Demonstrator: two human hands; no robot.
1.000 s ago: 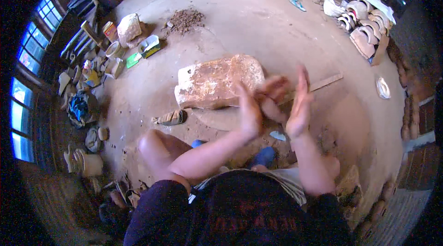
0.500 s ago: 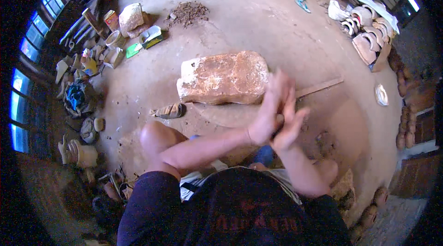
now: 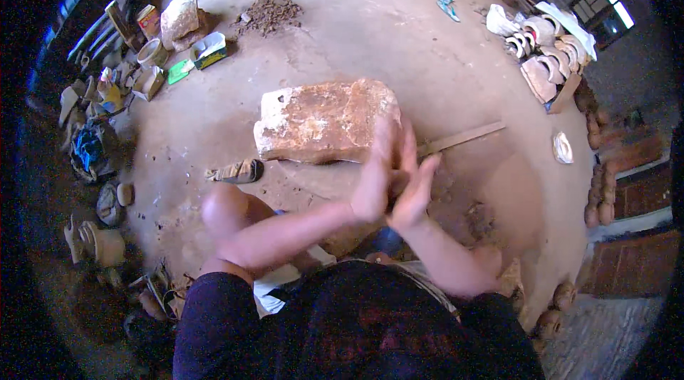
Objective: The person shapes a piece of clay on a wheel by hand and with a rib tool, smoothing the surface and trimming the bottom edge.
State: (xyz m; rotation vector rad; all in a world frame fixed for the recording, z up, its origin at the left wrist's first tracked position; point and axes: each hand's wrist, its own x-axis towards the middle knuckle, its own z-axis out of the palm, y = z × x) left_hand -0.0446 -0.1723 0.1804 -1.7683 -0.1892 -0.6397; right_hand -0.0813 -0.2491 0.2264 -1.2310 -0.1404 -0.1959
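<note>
Left hand [image 3: 375, 180] and right hand [image 3: 413, 200] were apart in the first frame; now they have come together, and the big stone block [image 3: 320, 120] sits a bit more to the left. Both hands are flat near the middle of the frame, palm to palm, with their fingers out straight and not curled around anything. A small brown lump [image 3: 398, 182] seems to be tucked between the palms, mostly hidden and blurry. My guess is that it is soft, light and easy to squash, maybe a bit sticky, so it's best held gently between two flat palms. At the left, lower than the block, lies a dark, wrapped-looking thing [image 3: 236, 170] on the floor [image 3: 342, 42]. Past the hands, the block looks hard and heavy, and a flat wooden stick [image 3: 467, 137] points off to the right. Farther away, a crumbly brown heap [image 3: 267, 15] is at the upper left, and curved pale pieces [image 3: 554, 56] are piled at the upper right.
</note>
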